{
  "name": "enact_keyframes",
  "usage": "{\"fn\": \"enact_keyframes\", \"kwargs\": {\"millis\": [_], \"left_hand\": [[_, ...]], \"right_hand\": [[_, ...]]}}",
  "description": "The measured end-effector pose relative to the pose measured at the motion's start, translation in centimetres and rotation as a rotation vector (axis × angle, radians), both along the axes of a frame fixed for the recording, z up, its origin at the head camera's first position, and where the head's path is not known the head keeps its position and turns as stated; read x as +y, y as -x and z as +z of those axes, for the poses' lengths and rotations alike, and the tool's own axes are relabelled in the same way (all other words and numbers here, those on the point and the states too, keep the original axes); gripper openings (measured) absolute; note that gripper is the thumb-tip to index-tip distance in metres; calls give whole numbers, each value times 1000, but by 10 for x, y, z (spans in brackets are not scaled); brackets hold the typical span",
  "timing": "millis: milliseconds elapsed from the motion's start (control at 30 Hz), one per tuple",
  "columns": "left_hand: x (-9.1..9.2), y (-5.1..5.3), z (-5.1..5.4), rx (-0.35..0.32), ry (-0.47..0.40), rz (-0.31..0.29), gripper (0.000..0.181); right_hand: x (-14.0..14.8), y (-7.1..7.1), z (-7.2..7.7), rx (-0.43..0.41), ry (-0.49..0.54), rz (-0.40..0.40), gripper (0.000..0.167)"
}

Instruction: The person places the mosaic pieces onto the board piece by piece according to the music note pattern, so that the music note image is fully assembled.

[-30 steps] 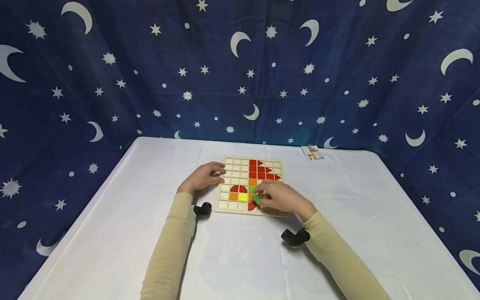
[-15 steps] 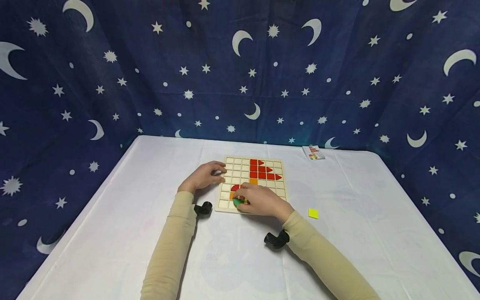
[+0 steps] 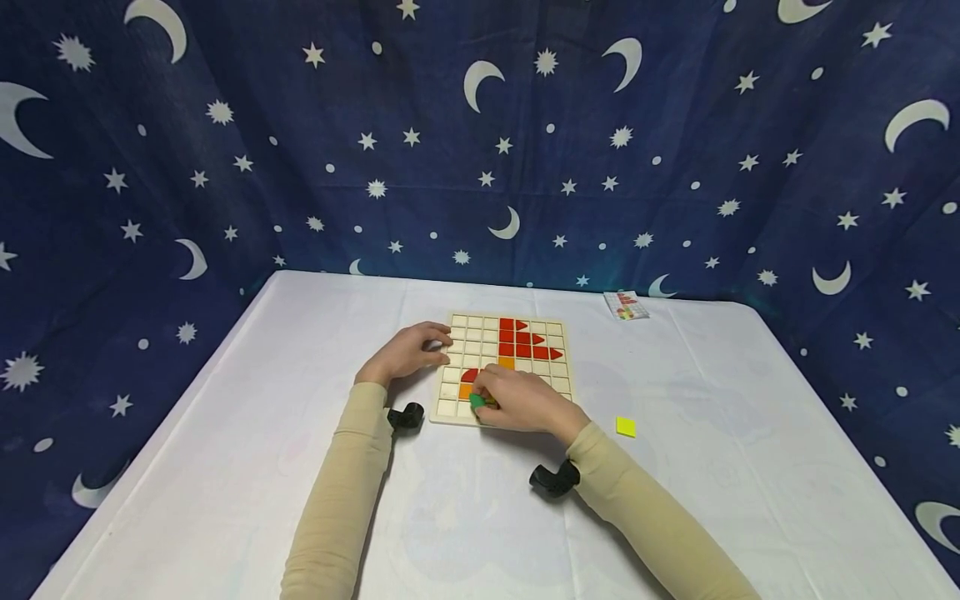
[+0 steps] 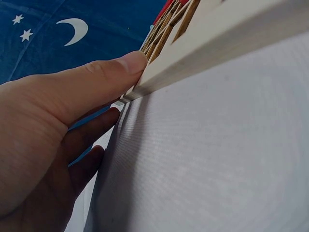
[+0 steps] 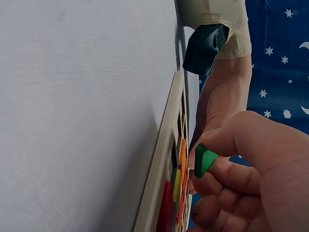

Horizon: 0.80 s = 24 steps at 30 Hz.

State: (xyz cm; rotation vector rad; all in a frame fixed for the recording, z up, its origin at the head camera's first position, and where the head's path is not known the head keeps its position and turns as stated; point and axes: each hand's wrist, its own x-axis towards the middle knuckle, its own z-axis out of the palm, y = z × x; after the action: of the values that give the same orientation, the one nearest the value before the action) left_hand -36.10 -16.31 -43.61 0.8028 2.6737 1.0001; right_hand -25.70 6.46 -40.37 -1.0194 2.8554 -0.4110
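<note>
A wooden grid board point(image 3: 460, 329) lies on the white table with coloured tiles in some squares. Red tiles point(image 3: 515, 337) step down its upper right, and an orange tile point(image 3: 507, 363) sits below them. My right hand point(image 3: 525, 402) is over the board's lower middle and hides several squares. It pinches a small green tile point(image 5: 205, 161) between thumb and finger, above the board's surface. At the board's left edge is my left hand point(image 3: 411, 354). Its thumb touches the rim in the left wrist view, the other fingers loosely bent beside it.
A yellow square tile point(image 3: 626, 427) lies on the table right of the board. A card with a printed pattern point(image 3: 627, 306) is at the back right. Behind the table hangs a dark blue cloth point(image 3: 420, 150) with moons and stars.
Over the last second my right hand has moved left across the board with the green tile, uncovering the yellow tile. Lately the green tile has turned slightly in its fingers. My left hand stays put.
</note>
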Motion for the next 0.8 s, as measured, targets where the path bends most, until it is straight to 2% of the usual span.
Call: {"fn": "enact_keyframes", "kwargs": {"millis": [300,500,667,800], "left_hand": [[-3,1,-2,14,-4,-7,38],[-3,0,-4,15,-22,-22,38],[-2,-3,-1,42,-38,-42,36],[-1,-4,1,30,-32,-23,37]], "right_hand": [[-8,2,-3,2,26,43,11],[-18,4,-5,-1,41,36,12],[-15,3,-5,-12,22,17,13],[-7,3,-3,-33,16,6,14]]}}
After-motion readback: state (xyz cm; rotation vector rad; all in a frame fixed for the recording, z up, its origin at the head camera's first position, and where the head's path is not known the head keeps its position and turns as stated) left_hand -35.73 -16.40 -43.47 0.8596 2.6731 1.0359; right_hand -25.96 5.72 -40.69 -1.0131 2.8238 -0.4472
